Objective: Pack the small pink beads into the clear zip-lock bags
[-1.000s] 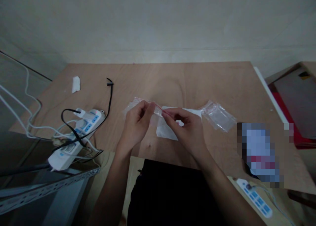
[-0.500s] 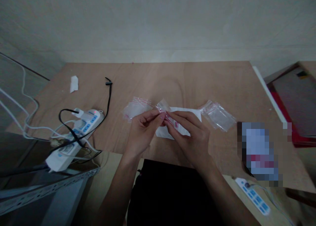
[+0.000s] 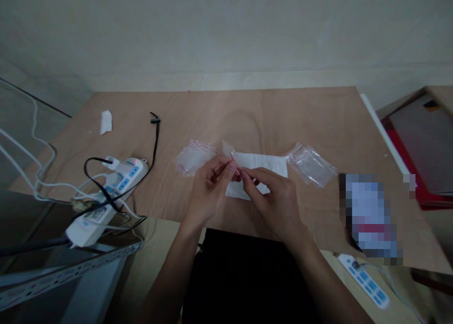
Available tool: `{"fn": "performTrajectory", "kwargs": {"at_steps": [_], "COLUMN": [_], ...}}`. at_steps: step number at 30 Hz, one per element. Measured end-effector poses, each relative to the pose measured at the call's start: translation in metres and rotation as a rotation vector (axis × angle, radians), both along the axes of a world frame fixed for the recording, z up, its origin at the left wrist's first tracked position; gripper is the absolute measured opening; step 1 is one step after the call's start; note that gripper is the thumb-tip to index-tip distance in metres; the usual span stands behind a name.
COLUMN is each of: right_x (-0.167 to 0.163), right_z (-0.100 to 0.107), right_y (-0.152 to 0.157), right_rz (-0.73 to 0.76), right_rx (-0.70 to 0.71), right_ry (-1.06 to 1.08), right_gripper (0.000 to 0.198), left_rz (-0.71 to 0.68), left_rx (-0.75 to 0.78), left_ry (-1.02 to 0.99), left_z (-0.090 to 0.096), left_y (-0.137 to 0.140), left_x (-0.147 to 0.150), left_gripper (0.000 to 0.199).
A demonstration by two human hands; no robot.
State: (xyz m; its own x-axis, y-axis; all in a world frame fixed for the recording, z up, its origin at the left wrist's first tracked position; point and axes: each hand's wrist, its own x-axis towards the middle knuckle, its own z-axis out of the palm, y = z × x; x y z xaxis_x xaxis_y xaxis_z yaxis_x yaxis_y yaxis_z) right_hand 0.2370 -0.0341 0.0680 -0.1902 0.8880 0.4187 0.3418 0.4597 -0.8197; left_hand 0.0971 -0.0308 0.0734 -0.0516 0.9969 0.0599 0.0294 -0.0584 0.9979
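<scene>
My left hand point(image 3: 211, 187) and my right hand point(image 3: 275, 196) meet over the middle of the table, fingertips pinched together. Between them is a small clear zip bag point(image 3: 228, 148) with a reddish seal line; most of it is hidden by the fingers. Both hands grip its edge. Beneath them lies a sheet of white paper point(image 3: 264, 161), partly covered by my right hand. Left of my hands rest several clear zip bags point(image 3: 194, 156) with a small pink spot showing. More clear zip bags point(image 3: 311, 164) lie to the right of the paper.
A white power strip point(image 3: 106, 203) with tangled black and white cables sits at the table's left edge. Another power strip point(image 3: 364, 280) is at lower right. A pixelated phone-shaped object point(image 3: 370, 215) lies on the right. A white scrap point(image 3: 106, 122) rests at back left.
My right hand's fingers have drawn in and curled closer to the left fingertips. The bag between them has turned, and less of it shows on the right side.
</scene>
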Motion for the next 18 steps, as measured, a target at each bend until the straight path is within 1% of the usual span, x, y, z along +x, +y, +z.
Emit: {"fn": "performTrajectory", "kwargs": {"at_steps": [3, 6, 9, 13, 18], "right_x": [0.000, 0.000, 0.001, 0.005, 0.008], "right_z": [-0.002, -0.005, -0.009, -0.009, -0.003], "right_y": [-0.002, -0.003, -0.003, -0.001, -0.001], "right_rz": [-0.022, -0.045, -0.053, -0.025, 0.017], "right_rx": [-0.029, -0.052, -0.053, -0.071, -0.030], "right_ry": [-0.029, -0.045, -0.051, -0.060, -0.102], "right_gripper": [0.019, 0.019, 0.019, 0.021, 0.023], "left_rz": [-0.026, -0.057, -0.091, -0.147, -0.169], "left_rx": [0.037, 0.011, -0.013, 0.002, 0.044], "left_ry": [0.106, 0.199, 0.241, 0.316, 0.402], "left_z": [-0.001, -0.002, -0.001, 0.005, 0.010], "left_y": [-0.002, -0.005, -0.007, -0.009, -0.011], "left_x": [0.000, 0.001, 0.002, 0.004, 0.005], "left_gripper": [0.019, 0.014, 0.012, 0.019, 0.025]}}
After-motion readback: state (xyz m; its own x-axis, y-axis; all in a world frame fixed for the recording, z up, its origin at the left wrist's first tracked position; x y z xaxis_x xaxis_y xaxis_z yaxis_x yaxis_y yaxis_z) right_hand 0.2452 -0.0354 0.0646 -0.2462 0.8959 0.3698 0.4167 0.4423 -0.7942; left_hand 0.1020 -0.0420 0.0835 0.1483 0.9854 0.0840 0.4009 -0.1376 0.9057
